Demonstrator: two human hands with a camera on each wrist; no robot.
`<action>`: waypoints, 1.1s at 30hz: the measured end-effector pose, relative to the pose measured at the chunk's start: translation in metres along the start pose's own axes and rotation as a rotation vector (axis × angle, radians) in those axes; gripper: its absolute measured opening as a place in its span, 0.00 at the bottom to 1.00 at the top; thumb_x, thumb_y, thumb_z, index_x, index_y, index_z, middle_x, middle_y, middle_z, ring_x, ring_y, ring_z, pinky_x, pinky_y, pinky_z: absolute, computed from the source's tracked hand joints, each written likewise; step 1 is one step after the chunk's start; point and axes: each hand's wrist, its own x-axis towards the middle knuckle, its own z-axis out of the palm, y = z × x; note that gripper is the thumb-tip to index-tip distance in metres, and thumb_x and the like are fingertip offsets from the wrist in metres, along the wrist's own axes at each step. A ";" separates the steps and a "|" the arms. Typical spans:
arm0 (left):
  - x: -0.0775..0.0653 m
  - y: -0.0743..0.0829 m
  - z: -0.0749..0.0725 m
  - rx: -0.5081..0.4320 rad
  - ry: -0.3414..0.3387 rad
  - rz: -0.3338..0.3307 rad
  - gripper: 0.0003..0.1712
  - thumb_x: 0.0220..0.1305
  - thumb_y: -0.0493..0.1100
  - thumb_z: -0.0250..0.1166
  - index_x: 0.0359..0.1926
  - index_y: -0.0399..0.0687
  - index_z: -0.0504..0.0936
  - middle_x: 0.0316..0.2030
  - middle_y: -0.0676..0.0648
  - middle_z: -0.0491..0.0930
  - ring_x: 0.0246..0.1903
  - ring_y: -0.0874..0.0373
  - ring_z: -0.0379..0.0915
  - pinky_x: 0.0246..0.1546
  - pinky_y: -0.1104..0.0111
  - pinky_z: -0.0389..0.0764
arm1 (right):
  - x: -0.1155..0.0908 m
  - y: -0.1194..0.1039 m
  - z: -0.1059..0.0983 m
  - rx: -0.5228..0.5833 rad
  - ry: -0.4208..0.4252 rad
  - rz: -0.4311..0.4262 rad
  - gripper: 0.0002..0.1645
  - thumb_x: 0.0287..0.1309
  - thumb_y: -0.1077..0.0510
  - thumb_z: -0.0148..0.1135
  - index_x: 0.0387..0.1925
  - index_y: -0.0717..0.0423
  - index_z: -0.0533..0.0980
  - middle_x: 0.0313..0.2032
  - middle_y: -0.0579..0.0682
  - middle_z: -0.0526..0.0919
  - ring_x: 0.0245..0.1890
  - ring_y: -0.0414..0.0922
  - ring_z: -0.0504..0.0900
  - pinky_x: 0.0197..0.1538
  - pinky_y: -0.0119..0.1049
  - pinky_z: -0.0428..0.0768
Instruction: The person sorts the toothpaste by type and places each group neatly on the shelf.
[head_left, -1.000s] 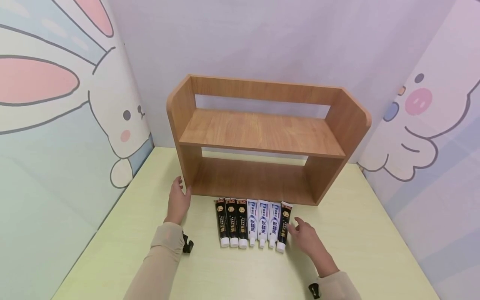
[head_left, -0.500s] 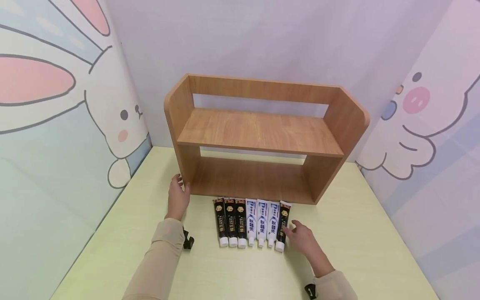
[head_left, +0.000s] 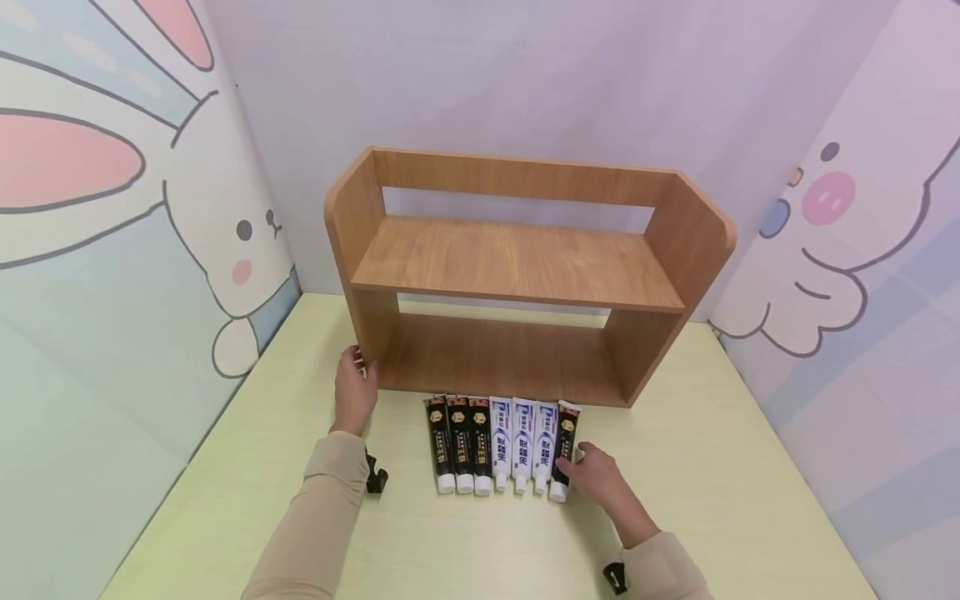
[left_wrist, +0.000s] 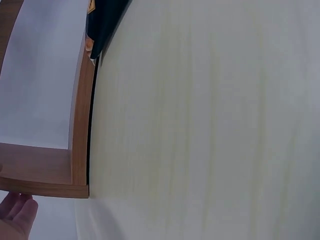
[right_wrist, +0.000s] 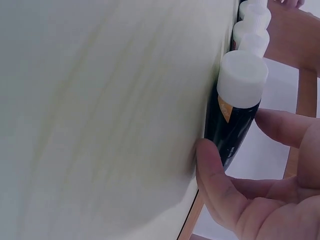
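Black and white toothpaste tubes lie side by side in a row before the wooden shelf (head_left: pixel 517 262), white caps toward me. Three black tubes (head_left: pixel 461 446) are on the left, three white tubes (head_left: pixel 522 442) in the middle. At the right end, slightly slanted, is one more black toothpaste tube (head_left: pixel 566 433). My right hand (head_left: pixel 600 479) pinches it from the right; in the right wrist view its fingertips (right_wrist: pixel 209 152) and thumb lie on opposite sides of the tube, below the white cap (right_wrist: pixel 243 77). My left hand (head_left: pixel 354 392) rests against the shelf's left side panel, fingertips touching it.
The two-tier shelf's left side panel (left_wrist: pixel 45 189) stands beside my left fingers. A pale yellow table (head_left: pixel 457 550) carries everything. Cartoon-printed walls (head_left: pixel 120 350) rise at the left and right, with a plain wall (head_left: pixel 517 75) behind the shelf.
My right hand has moved left onto the rightmost black toothpaste tube and closed its fingers on it. My left hand stays at the shelf's side. The head view has shifted slightly.
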 end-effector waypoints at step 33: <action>0.009 0.005 0.002 -0.005 0.018 -0.011 0.23 0.73 0.37 0.53 0.65 0.32 0.62 0.56 0.32 0.69 0.55 0.39 0.68 0.53 0.48 0.73 | -0.002 -0.003 0.006 0.118 0.020 -0.017 0.35 0.57 0.58 0.66 0.57 0.79 0.65 0.45 0.69 0.78 0.38 0.52 0.77 0.41 0.48 0.79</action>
